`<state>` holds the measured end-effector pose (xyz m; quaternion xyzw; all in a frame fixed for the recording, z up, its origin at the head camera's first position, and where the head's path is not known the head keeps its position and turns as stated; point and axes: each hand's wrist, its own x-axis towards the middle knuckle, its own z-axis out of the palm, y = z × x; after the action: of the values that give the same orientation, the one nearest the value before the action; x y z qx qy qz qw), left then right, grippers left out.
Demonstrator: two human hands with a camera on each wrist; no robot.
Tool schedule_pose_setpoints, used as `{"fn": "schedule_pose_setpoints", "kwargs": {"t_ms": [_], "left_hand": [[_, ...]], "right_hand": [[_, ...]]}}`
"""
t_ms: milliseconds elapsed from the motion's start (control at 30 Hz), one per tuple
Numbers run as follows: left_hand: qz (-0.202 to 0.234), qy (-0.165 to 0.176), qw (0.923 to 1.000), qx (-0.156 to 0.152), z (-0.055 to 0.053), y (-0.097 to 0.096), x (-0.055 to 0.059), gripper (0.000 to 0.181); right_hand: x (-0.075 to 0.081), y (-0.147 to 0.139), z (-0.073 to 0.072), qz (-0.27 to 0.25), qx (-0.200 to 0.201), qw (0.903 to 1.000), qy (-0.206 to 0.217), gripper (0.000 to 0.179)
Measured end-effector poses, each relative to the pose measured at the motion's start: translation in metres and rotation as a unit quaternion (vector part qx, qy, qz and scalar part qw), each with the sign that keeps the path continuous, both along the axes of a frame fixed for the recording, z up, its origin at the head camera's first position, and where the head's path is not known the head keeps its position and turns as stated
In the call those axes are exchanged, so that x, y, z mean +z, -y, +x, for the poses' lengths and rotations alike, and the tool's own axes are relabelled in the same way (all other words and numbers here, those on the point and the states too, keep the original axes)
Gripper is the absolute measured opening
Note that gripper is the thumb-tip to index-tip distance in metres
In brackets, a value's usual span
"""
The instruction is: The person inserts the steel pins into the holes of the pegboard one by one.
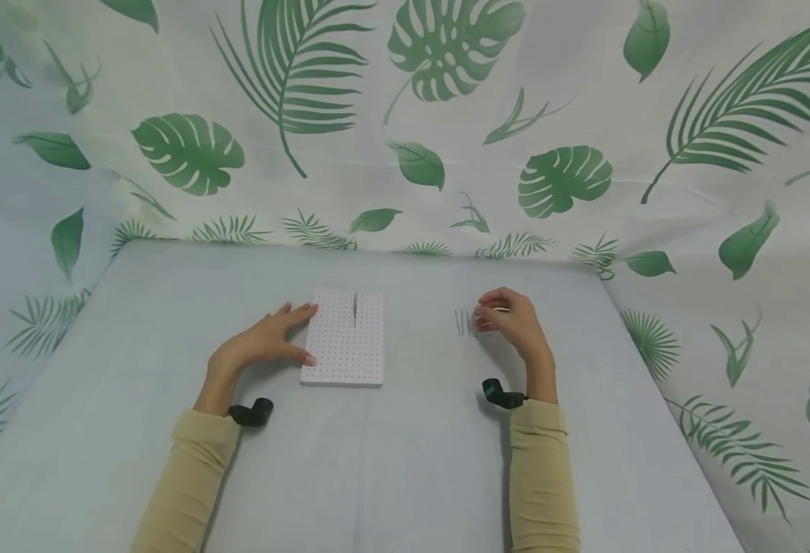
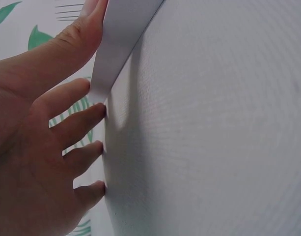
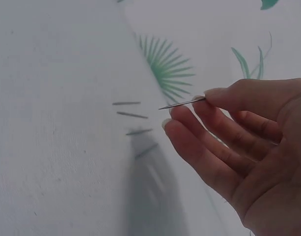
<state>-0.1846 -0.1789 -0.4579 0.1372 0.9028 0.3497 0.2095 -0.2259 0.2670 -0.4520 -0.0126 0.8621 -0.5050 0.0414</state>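
Observation:
My right hand (image 1: 516, 319) hovers above the table, pinching a thin metal needle (image 3: 182, 103) between thumb and fingertips. Its pointed end sticks out to the left in the right wrist view. Close by lie several loose needles (image 3: 132, 115), roughly side by side on the table. A white board (image 1: 343, 357) with a grid of small holes lies left of them. In its upper part, several needles (image 1: 355, 311) stand in a row. My left hand (image 1: 260, 344) is spread at the board's left edge; the thumb and index fingertip touch it, and the other fingertips rest near the table.
A pale cloth covers the table (image 1: 412, 476). Behind and at the sides hangs a white curtain (image 1: 350, 184) with green leaf prints. A small black camera (image 1: 253, 413) sits on the left wrist and another black camera (image 1: 502, 394) on the right.

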Motion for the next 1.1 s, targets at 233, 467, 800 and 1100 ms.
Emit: {"fn": "schedule_pose_setpoints", "kwargs": {"t_ms": [233, 467, 800, 1100], "left_hand": [[-0.004, 0.005, 1.0, 0.0, 0.001, -0.002, 0.003, 0.102], [-0.003, 0.0, 1.0, -0.004, 0.002, 0.0, 0.002, 0.103], [-0.003, 0.001, 1.0, -0.002, 0.001, -0.001, -0.002, 0.103], [0.001, 0.001, 1.0, -0.006, -0.001, -0.002, 0.001, 0.102]], "right_hand": [[0.001, 0.01, 0.0, -0.005, 0.013, 0.9999, 0.001, 0.028], [0.0, 0.019, 0.001, -0.025, 0.029, 0.9991, -0.016, 0.027], [-0.002, 0.03, 0.0, -0.049, 0.037, 0.9974, -0.037, 0.021], [-0.006, 0.048, 0.001, -0.075, 0.057, 0.9947, -0.042, 0.018]]}}
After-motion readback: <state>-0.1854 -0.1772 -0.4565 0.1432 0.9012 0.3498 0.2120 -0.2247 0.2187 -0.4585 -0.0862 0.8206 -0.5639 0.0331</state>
